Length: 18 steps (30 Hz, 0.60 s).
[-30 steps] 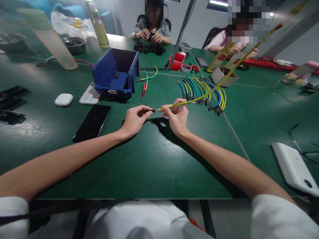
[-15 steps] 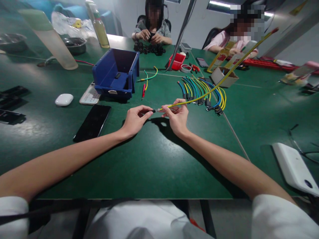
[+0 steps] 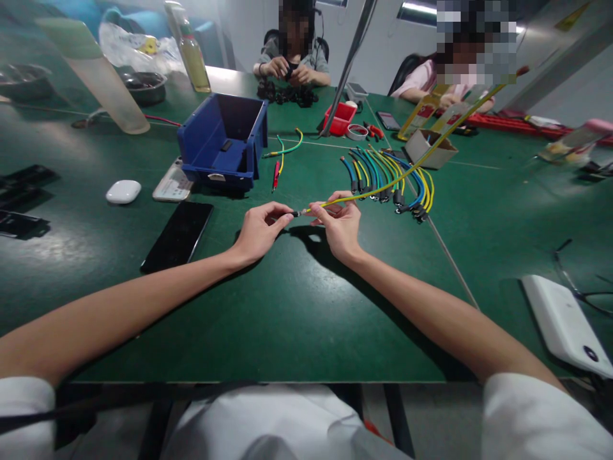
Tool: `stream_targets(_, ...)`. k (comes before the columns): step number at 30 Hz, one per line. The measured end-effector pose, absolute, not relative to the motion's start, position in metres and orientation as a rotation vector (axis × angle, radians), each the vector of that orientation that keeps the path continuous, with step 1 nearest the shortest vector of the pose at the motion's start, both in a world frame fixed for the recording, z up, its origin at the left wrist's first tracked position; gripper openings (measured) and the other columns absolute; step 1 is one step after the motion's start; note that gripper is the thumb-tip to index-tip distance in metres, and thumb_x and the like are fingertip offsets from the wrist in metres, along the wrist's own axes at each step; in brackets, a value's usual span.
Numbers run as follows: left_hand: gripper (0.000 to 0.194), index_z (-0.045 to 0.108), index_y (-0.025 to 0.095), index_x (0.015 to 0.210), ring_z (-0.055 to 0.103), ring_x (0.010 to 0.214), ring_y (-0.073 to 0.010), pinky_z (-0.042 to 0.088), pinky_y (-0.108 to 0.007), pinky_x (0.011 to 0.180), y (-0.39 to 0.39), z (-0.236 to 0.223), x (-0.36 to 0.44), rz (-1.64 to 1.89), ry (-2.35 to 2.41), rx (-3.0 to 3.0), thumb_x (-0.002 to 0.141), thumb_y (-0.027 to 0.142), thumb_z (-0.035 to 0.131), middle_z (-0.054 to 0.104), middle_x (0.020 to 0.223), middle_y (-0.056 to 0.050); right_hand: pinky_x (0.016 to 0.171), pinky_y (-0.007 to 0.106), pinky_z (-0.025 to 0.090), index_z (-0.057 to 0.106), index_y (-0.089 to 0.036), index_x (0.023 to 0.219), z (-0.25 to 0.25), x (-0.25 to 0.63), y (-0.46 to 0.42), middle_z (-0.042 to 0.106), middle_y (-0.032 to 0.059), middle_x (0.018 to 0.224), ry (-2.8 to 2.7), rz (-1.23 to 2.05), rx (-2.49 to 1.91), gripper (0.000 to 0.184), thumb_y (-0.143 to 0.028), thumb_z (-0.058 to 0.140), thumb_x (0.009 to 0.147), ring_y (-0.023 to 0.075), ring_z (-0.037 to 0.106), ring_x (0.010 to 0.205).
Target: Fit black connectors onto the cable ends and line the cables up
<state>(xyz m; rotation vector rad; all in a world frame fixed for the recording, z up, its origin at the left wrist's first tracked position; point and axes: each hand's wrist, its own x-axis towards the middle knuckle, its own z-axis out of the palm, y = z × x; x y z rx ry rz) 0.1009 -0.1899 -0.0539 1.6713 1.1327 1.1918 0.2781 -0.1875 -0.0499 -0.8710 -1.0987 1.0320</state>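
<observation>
My right hand (image 3: 339, 225) pinches a long yellow-green wire (image 3: 383, 187) near its bare end, above the green table (image 3: 287, 319). The wire runs up and to the right, its red-tipped far end in the air. My left hand (image 3: 261, 228) pinches a small black piece (image 3: 293, 213) at the wire's tip, thumb and forefinger closed on it. The two hands almost touch. Just beyond my right hand lies a row of several blue, green and yellow curved wires (image 3: 390, 179) with black ends.
A blue bin (image 3: 223, 140) stands beyond my left hand, with a black phone (image 3: 177, 235), a white case (image 3: 123, 191) and another phone nearby. A white power bank (image 3: 565, 322) lies at the right. Two other people sit at the far side.
The wire's far end has wavered up and then back down at the upper right. My hands have stayed in place.
</observation>
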Motion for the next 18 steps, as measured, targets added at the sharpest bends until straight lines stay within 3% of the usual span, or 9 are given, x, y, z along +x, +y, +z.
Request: stream_targets(18,0.022,0.069,0.016,0.097,0.062,0.073,-0.0144,0.050,-0.028,0.069,-0.1904,-0.0544,0.1016,1.179,1.119,1.667,0.083,0.033,0.067,0.070,0.088,-0.005,0.050,0.021,0.056,0.038,-0.027,0.089,-0.0498,0.2779,-0.1875,0.072,-0.0068,0.073,-1.091,1.049,-0.873,0.050,-0.040,0.082,0.067,0.0158,0.073,0.066)
